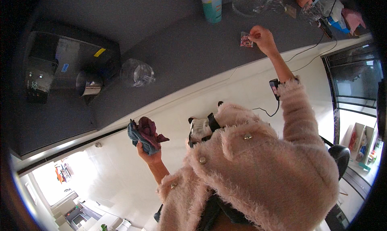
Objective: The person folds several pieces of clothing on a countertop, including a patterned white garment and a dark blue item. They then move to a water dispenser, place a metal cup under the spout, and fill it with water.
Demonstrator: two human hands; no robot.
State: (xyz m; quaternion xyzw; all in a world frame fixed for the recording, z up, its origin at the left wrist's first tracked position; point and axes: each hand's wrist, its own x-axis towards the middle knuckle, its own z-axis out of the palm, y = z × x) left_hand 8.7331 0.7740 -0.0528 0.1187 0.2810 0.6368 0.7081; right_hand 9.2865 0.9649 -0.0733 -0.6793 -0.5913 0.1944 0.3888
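My left hand (151, 154) grips two bunched cloths, a blue-grey cloth (139, 137) and a maroon cloth (148, 128), out in front of the counter edge. Over the dark grey counter (187, 55), my right hand (263, 39) pinches the side of a small clear plastic bag (246, 40) holding pink and dark bits. Whether the bag rests on the counter or hangs just above it, I cannot tell.
To the left are a dark appliance (42, 76) with a lit display, a metal pitcher (90, 83) and a clear container (138, 73). A teal-patterned cylinder (213, 7), a clear plastic item (252, 2) and mixed packaging (335, 14) line the back. Dark cables (317, 45) cross the counter's right edge.
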